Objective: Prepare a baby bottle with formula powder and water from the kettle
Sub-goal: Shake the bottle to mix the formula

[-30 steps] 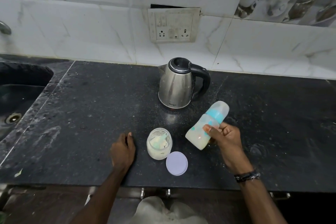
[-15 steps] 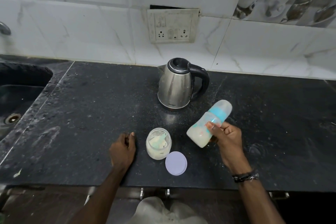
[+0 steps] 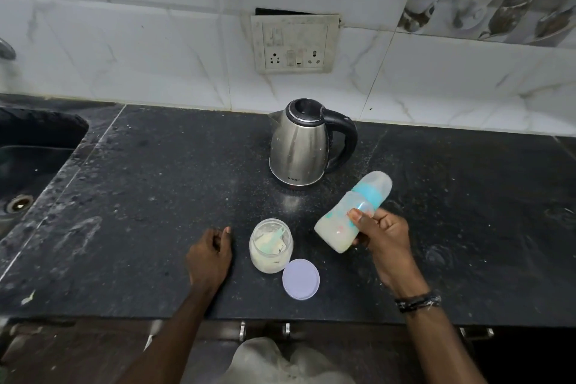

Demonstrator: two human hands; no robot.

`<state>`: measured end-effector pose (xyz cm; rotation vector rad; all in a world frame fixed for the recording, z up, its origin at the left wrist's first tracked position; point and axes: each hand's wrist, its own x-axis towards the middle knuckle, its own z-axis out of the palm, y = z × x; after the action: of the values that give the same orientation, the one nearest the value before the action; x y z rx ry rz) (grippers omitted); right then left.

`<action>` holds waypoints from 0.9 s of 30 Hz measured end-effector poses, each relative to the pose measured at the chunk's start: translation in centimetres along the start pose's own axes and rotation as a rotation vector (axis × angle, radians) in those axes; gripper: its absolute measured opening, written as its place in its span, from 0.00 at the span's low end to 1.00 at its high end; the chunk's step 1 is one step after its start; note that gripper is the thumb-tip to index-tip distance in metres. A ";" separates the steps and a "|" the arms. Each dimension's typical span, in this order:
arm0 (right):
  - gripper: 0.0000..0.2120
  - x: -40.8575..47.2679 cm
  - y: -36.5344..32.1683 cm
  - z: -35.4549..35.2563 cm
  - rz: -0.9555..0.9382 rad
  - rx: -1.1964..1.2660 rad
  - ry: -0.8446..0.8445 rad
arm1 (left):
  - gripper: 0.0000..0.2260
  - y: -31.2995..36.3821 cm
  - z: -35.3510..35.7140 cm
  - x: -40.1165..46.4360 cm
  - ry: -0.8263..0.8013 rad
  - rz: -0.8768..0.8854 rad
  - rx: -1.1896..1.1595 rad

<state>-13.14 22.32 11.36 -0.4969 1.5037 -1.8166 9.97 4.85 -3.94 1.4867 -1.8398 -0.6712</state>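
On my far left the sink (image 3: 34, 165) cuts into the bench (image 3: 140, 196). My left hand (image 3: 209, 256) rests loosely curled near the front edge, beside the open formula jar (image 3: 270, 246) and its lid (image 3: 301, 279). My right hand (image 3: 381, 237) grips the tilted baby bottle (image 3: 349, 212) just before the kettle (image 3: 307, 143); bare bench lies rightward.

Steel kettle (image 3: 299, 146): small dark brand mark low on body, near base, facing camera; letters too small to read with certainty. Baby bottle (image 3: 349, 215): coloured print, no legible text. No other readable text, numbers or signs.
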 end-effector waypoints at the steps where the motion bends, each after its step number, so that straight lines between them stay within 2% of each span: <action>1: 0.17 0.1 -0.1 0.0 -0.013 0.060 0.039 | 0.14 0.0 0.1 0.0 0.001 -0.001 -0.002; 3: 0.27 0.6 -0.1 0.0 0.024 0.146 0.128 | 0.14 -0.1 0.1 -0.1 0.004 -0.010 -0.008; 4: 0.30 0.7 0.0 0.0 0.043 0.102 0.125 | 0.14 -0.1 0.1 -0.1 0.003 -0.014 -0.012; 5: 0.30 0.5 0.0 0.0 0.036 0.039 0.077 | 0.14 -0.1 0.1 -0.1 -0.003 -0.017 -0.020; 7: 0.23 -0.2 -0.1 0.2 -0.006 -0.015 -0.010 | 0.13 -0.2 0.1 0.1 -0.021 -0.024 -0.024; 11: 0.20 0.4 -0.5 -0.1 0.022 0.212 0.227 | 0.13 -0.1 0.1 -0.1 -0.020 -0.023 -0.016; 15: 0.28 -0.3 -0.4 0.0 -0.013 -0.004 0.091 | 0.13 0.2 -0.1 0.0 -0.018 -0.018 -0.017; 16: 0.27 -0.4 -0.5 -0.1 -0.028 0.026 0.111 | 0.13 0.2 -0.1 0.0 -0.019 -0.020 -0.019; 19: 0.14 0.3 -0.9 -0.4 0.025 0.213 0.281 | 0.13 0.2 0.0 -0.1 -0.014 -0.027 -0.015; 23: 0.13 -0.6 -1.0 0.3 0.014 -0.041 0.039 | 0.12 0.1 0.0 0.1 -0.015 -0.014 -0.029; 24: 0.13 -0.6 -1.1 0.4 0.004 -0.002 0.030 | 0.12 0.0 0.1 0.1 -0.013 -0.010 -0.026; 26: 0.10 -0.2 -1.3 0.7 0.028 0.139 0.115 | 0.13 -0.1 0.1 0.0 -0.007 -0.015 -0.014; 27: 0.07 0.0 -1.4 0.9 0.046 0.135 0.140 | 0.13 0.0 0.1 0.0 -0.007 -0.018 -0.011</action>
<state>-12.94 21.79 12.89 -0.2720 1.4588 -1.9350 9.89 4.85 -4.07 1.4975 -1.8266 -0.6952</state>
